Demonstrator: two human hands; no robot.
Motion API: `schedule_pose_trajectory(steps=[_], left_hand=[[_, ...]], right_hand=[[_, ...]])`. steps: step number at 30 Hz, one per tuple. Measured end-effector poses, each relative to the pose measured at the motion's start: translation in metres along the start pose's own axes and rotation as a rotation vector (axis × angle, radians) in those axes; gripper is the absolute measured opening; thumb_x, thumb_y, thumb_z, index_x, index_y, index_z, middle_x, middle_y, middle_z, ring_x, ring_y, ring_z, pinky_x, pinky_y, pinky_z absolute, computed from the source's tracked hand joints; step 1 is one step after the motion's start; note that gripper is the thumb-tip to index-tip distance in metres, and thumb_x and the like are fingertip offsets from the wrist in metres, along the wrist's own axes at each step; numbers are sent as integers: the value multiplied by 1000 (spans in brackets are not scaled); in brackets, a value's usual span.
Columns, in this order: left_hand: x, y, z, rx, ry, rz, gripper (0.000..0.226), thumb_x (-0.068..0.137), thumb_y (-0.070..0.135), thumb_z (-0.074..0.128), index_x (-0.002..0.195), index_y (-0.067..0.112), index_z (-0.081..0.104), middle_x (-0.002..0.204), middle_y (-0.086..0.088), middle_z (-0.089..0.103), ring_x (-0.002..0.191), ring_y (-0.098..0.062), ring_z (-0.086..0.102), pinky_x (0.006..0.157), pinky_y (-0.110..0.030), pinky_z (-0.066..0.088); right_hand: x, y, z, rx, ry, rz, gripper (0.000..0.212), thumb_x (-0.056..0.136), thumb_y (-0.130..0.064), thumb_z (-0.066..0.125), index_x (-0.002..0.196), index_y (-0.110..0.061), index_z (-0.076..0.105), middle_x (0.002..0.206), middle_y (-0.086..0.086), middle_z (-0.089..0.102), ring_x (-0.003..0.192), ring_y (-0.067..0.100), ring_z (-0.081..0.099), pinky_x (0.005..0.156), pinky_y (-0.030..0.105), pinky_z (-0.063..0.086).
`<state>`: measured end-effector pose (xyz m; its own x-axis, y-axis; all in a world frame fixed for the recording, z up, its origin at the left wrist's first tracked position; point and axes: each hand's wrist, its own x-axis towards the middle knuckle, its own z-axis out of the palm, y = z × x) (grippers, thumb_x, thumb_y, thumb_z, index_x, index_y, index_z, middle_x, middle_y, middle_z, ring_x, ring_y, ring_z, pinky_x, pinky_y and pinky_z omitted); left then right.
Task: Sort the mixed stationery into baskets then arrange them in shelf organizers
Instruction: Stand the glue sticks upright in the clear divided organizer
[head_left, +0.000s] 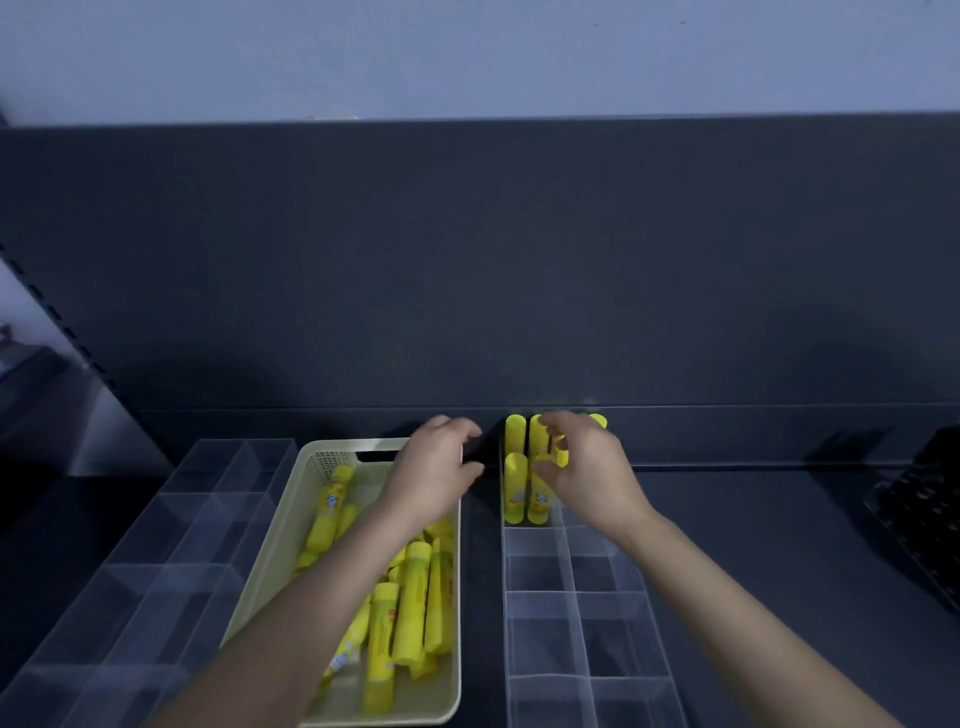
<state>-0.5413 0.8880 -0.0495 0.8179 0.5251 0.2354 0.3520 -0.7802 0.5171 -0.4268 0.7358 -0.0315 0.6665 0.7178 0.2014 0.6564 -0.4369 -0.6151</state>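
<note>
A: Edges, clearance?
B: Left organizer (156, 571) lies just beside the basket (291, 519). A bare shelf (480, 597) strip separates the basket from the right organizer (587, 623).
A: Grips?
B: Left grip (431, 473) is curled over the basket's far right corner, which holds loose glue sticks (410, 608); cannot tell what it holds. Right grip (587, 478) pinches one glue stick (560, 453) above the far compartment, beside the stored sticks (515, 483).
A: Obstructions?
B: Black tray (924, 519), far right.

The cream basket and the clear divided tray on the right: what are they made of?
Basket: likely matte moulded plastic, given its perforated wall and cut-out handle. Tray: clear glossy plastic, perhaps acrylic; the dark shelf shows through its walls.
</note>
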Motion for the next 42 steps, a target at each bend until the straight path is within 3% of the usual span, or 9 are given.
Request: schedule_pose_trajectory(steps=[4, 9, 14, 21, 26, 30, 35, 38, 42], left_hand=[[-16, -33, -22, 3, 35, -176, 30, 83, 16, 69, 112, 10, 65, 108, -9, 63, 101, -23, 62, 84, -30, 48], [-37, -63, -26, 212, -249, -328, 21, 84, 33, 64, 91, 14, 58, 95, -7, 62, 95, -25, 60, 67, -29, 40], [-47, -64, -12, 230, -228, -283, 27, 82, 34, 62, 92, 10, 52, 101, -11, 61, 98, -28, 56, 78, -35, 45], [-45, -62, -12, -257, -94, -465, 50, 72, 3, 67, 119, 11, 54, 89, -9, 68, 85, -28, 63, 71, -32, 48], [-52, -75, -33, -459, -52, -378, 29, 70, -9, 66, 88, 13, 63, 89, -9, 70, 90, -34, 66, 78, -44, 51], [-62, -82, -47, -468, 39, -337, 13, 82, 6, 67, 94, 11, 65, 82, -11, 67, 76, -34, 63, 73, -43, 52], [-73, -96, -59, -445, 94, -374, 13, 93, 26, 60, 106, 24, 61, 75, 7, 58, 42, -5, 54, 45, -15, 42], [-76, -99, -65, -370, 142, -439, 17, 89, 25, 64, 97, 13, 54, 84, 4, 60, 57, -14, 62, 59, -29, 52], [-75, -94, -70, -366, 133, -428, 11, 84, 13, 65, 90, 17, 57, 95, 1, 64, 81, -23, 64, 72, -35, 50]], right_hand=[[-4, -21, 8, -8, -13, -52, 38, 83, -13, 66, 121, -15, 60, 113, 2, 60, 103, 18, 57, 77, 21, 38], [-11, -39, 30, -37, -73, -118, 29, 83, -12, 66, 112, -12, 65, 104, 5, 64, 95, 20, 60, 70, 15, 33], [-18, -51, 47, -87, -122, -184, 25, 83, -11, 63, 108, -11, 67, 103, 7, 65, 93, 21, 59, 74, 22, 41], [-23, -60, 62, -133, -186, -245, 29, 85, -13, 59, 113, -14, 66, 109, 6, 62, 96, 21, 59, 71, 17, 34], [-24, -74, 70, -313, -401, -357, 23, 86, -19, 56, 107, -13, 64, 112, 10, 61, 104, 29, 58, 86, 33, 48], [-23, -84, 81, -632, -595, -439, 27, 89, -38, 52, 95, -12, 58, 94, 11, 63, 96, 30, 58, 113, 42, 19], [-19, -89, 90, -674, -684, -418, 41, 89, -51, 51, 103, -13, 56, 98, 4, 65, 106, 24, 57, 115, 49, -2], [-18, -90, 91, -453, -704, -358, 35, 85, -47, 60, 97, -15, 50, 94, 0, 60, 95, 23, 55, 108, 43, 20], [-20, -90, 87, -31, -607, -198, 28, 80, -30, 71, 89, -21, 46, 91, 0, 55, 76, 16, 51, 69, 35, 46]])
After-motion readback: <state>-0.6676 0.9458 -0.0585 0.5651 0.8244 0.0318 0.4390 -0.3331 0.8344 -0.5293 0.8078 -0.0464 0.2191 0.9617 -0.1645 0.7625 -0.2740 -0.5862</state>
